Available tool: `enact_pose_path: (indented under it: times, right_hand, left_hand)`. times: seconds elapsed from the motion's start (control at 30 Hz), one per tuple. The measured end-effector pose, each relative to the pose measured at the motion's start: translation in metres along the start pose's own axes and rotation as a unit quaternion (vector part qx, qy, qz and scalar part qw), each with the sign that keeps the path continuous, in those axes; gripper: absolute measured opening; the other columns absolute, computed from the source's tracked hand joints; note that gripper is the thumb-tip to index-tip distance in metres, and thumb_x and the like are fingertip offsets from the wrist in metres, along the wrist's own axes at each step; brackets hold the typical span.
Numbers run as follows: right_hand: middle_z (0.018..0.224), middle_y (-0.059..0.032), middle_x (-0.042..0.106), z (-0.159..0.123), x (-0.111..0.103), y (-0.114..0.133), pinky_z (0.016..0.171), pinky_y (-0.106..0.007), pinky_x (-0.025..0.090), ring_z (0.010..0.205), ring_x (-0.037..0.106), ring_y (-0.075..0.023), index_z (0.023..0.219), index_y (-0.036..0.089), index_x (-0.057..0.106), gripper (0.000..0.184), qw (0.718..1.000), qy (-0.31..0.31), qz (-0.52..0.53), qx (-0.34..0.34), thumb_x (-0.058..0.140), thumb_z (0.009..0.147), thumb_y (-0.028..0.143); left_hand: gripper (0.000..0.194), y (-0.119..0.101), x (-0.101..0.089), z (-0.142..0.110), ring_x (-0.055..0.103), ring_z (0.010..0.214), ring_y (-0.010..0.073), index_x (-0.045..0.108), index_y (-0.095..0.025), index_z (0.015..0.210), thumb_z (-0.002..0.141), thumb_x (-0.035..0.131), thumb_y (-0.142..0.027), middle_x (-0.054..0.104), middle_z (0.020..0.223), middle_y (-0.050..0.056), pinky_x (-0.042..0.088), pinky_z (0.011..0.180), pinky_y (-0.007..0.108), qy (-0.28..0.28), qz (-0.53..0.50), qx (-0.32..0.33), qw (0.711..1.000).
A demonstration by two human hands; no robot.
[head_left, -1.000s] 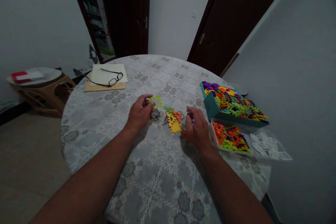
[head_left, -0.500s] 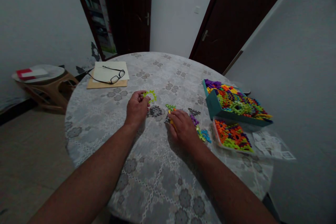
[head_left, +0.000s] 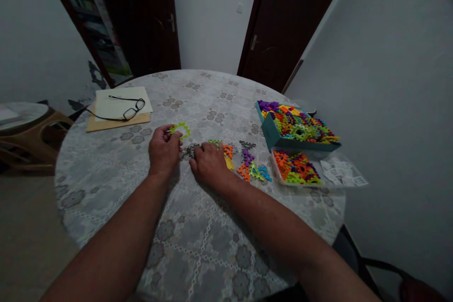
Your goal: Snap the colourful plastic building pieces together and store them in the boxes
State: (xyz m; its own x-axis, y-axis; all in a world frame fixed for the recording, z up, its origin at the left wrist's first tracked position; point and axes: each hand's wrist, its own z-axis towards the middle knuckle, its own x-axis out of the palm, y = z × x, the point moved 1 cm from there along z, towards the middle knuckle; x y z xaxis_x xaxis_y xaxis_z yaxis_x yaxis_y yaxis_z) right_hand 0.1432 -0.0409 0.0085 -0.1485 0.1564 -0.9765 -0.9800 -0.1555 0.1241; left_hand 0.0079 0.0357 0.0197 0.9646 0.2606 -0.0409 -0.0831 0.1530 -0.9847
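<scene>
My left hand (head_left: 165,151) pinches a yellow-green toothed ring-shaped plastic piece (head_left: 188,129) between thumb and fingers, just above the table. To its right, my right hand (head_left: 210,163) is closed low at the tabletop, its thumb and fingertips at a dark grey toothed piece (head_left: 193,150), partly covered. Beyond the right fingers lie a green piece (head_left: 214,142), an orange piece (head_left: 228,151) and a yellow piece (head_left: 229,163), part hidden by the hand. Farther right are purple (head_left: 247,156), orange (head_left: 244,171), lime (head_left: 255,171) and blue (head_left: 264,173) pieces, plus a dark grey triangular piece (head_left: 247,144).
A teal box (head_left: 279,138) heaped with colourful pieces stands at the right, behind a clear plastic tub (head_left: 279,173) of more pieces. White cut-out sheets (head_left: 339,172) lie in its lid. Black-framed glasses (head_left: 130,113) rest on papers (head_left: 146,99) at the left.
My right hand has moved left across the pieces to the dark grey toothed one, uncovering orange and yellow pieces. My left hand still holds the yellow-green ring. The view has turned right.
</scene>
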Motion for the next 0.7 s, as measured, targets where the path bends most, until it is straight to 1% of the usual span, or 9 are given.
enact_pose_path:
  times: [0.07, 0.17, 0.3, 0.37, 0.43, 0.5, 0.57, 0.6, 0.7]
  right_hand:
    - [0.134, -0.0185, 0.072, -0.003, 0.002, 0.005, 0.129, -0.072, 0.027, 0.133, 0.059, -0.0359, 0.128, 0.019, 0.074, 0.033, 1.000, -0.006, -0.006, -0.007, 0.055, 0.113, 0.042]
    - [0.126, -0.0172, 0.072, -0.018, 0.000, 0.012, 0.130, -0.070, 0.026, 0.127, 0.061, -0.0347, 0.123, 0.019, 0.075, 0.028, 0.998, -0.013, -0.017, -0.051, 0.059, 0.110, 0.037]
    - [0.119, -0.0158, 0.072, -0.045, -0.012, 0.018, 0.130, -0.066, 0.030, 0.121, 0.062, -0.0341, 0.120, 0.019, 0.075, 0.026, 0.993, 0.009, -0.019, -0.116, 0.068, 0.103, 0.037]
    - [0.115, -0.0147, 0.072, -0.061, -0.019, 0.019, 0.129, -0.065, 0.032, 0.117, 0.063, -0.0334, 0.118, 0.019, 0.075, 0.025, 0.989, 0.014, -0.017, -0.147, 0.070, 0.101, 0.037]
    - [0.112, -0.0131, 0.072, -0.077, -0.023, 0.019, 0.128, -0.064, 0.034, 0.112, 0.063, -0.0323, 0.114, 0.019, 0.075, 0.023, 0.984, 0.011, -0.007, -0.177, 0.070, 0.101, 0.038]
    - [0.112, -0.0121, 0.073, -0.091, -0.025, 0.017, 0.128, -0.062, 0.036, 0.110, 0.063, -0.0310, 0.113, 0.020, 0.074, 0.023, 0.980, -0.001, 0.018, -0.199, 0.071, 0.101, 0.040]
    - [0.118, -0.0123, 0.073, -0.100, -0.026, 0.011, 0.128, -0.059, 0.037, 0.112, 0.063, -0.0304, 0.114, 0.020, 0.073, 0.024, 0.977, -0.027, 0.059, -0.204, 0.071, 0.101, 0.041]
    - [0.122, -0.0127, 0.072, -0.102, -0.026, 0.007, 0.127, -0.058, 0.038, 0.115, 0.063, -0.0305, 0.116, 0.020, 0.073, 0.025, 0.976, -0.045, 0.080, -0.195, 0.070, 0.102, 0.040]
    - [0.132, -0.0141, 0.072, -0.097, -0.028, -0.013, 0.124, -0.055, 0.041, 0.123, 0.062, -0.0320, 0.122, 0.021, 0.073, 0.026, 0.978, -0.099, 0.123, -0.138, 0.066, 0.104, 0.038]
  left_hand:
    - [0.042, 0.001, 0.000, 0.001, 0.066, 0.064, 0.0139, 0.072, -0.021, 0.121, 0.082, 0.075, -0.034, 0.070, 0.086, -0.002, 0.052, 0.051, 0.022, 0.001, 0.007, 0.001, 1.000]
    - [0.042, 0.004, 0.000, 0.002, 0.067, 0.064, 0.0142, 0.072, -0.021, 0.122, 0.082, 0.075, -0.036, 0.070, 0.086, -0.002, 0.052, 0.051, 0.022, 0.008, 0.012, 0.006, 1.000]
    - [0.042, 0.007, 0.001, 0.002, 0.066, 0.063, 0.0145, 0.073, -0.022, 0.122, 0.083, 0.075, -0.038, 0.069, 0.084, -0.002, 0.052, 0.052, 0.023, 0.029, 0.011, 0.020, 0.999]
    - [0.041, 0.006, 0.001, 0.000, 0.065, 0.062, 0.0143, 0.074, -0.022, 0.121, 0.084, 0.075, -0.038, 0.069, 0.082, -0.003, 0.052, 0.053, 0.024, 0.045, 0.016, 0.033, 0.998]
    - [0.040, 0.002, 0.001, -0.004, 0.064, 0.062, 0.0141, 0.074, -0.023, 0.121, 0.085, 0.075, -0.039, 0.069, 0.081, -0.003, 0.051, 0.055, 0.024, 0.061, 0.025, 0.044, 0.997]
    - [0.039, -0.002, 0.002, -0.008, 0.064, 0.062, 0.0142, 0.075, -0.023, 0.121, 0.085, 0.075, -0.039, 0.071, 0.081, -0.003, 0.051, 0.057, 0.024, 0.083, 0.036, 0.050, 0.995]
    - [0.039, -0.006, 0.002, -0.013, 0.063, 0.062, 0.0145, 0.075, -0.023, 0.121, 0.085, 0.076, -0.038, 0.072, 0.080, -0.003, 0.050, 0.058, 0.025, 0.113, 0.043, 0.048, 0.991]
    - [0.039, -0.008, 0.003, -0.016, 0.062, 0.061, 0.0146, 0.075, -0.023, 0.121, 0.085, 0.076, -0.038, 0.072, 0.080, -0.002, 0.049, 0.058, 0.025, 0.131, 0.045, 0.045, 0.989]
    - [0.038, -0.012, 0.004, -0.022, 0.059, 0.059, 0.0150, 0.076, -0.023, 0.119, 0.084, 0.076, -0.037, 0.073, 0.078, -0.002, 0.047, 0.056, 0.027, 0.195, 0.044, 0.030, 0.979]
